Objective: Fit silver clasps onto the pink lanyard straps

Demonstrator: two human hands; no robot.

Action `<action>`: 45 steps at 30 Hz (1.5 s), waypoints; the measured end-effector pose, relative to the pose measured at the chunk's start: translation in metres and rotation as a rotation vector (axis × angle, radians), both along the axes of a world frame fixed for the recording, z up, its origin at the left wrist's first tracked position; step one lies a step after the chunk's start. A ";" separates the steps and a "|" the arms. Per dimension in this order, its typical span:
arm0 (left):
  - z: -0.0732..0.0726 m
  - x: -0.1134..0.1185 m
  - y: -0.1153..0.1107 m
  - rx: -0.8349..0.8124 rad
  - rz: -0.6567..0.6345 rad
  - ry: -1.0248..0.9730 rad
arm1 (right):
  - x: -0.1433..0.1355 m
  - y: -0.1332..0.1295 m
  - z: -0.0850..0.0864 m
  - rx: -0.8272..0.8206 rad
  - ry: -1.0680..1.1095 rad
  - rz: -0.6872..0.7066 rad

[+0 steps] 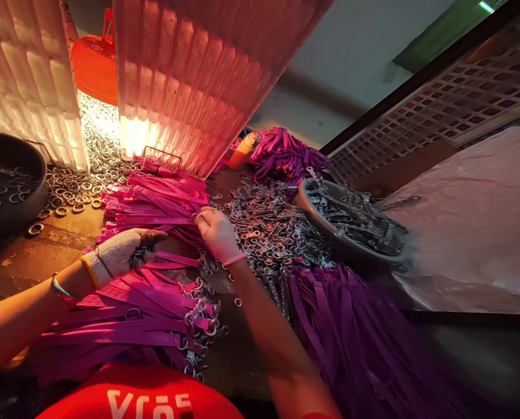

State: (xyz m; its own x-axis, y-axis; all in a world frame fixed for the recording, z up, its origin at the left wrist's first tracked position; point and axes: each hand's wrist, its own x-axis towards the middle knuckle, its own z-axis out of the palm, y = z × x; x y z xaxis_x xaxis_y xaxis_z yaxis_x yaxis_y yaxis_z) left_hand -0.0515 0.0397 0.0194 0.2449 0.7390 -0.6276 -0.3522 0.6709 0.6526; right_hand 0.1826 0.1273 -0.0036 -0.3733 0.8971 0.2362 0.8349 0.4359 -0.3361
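My left hand wears a white knit glove with a yellow cuff and darkly soiled fingers. Its fingers curl around several metal rings, partly hidden in the palm. At the right end of the upper heap of flat pink straps, my bare right hand pinches the end of one pink strap. A lower heap of pink straps lies below my left hand, with metal rings and clips on its right ends.
Loose rings spread beside a dark bowl. Metal snap hooks lie piled near a grey basin of more hooks. Purple straps drape at right. Ribbed translucent panels stand behind, beside an orange bottle and a red lamp.
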 end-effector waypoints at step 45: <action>0.016 -0.012 -0.098 0.372 -0.073 0.147 | -0.045 -0.187 0.063 -0.095 0.484 0.142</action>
